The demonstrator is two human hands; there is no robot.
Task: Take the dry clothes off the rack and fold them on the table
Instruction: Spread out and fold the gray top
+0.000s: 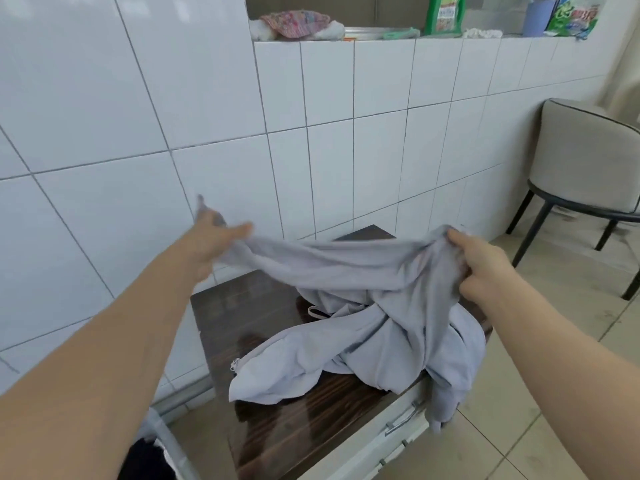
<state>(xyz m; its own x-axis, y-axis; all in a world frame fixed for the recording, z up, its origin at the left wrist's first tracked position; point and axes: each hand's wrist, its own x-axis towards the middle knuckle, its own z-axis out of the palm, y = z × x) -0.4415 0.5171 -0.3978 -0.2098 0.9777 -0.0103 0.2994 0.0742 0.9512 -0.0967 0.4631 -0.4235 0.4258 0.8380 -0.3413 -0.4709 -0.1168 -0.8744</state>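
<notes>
Garment (346,268) gripped by left hand (211,244), right hand (485,268).

Both forearms are bare to the frame's edge, and the left hand (211,242) and right hand (481,268) wear nothing.

You faced a white tiled wall (346,116). Its ledge (381,39) held a green bottle (444,13), a blue cup (536,19) and rags (294,25). A beige chair (585,161) stood right on the pale tiled floor (554,427).
</notes>
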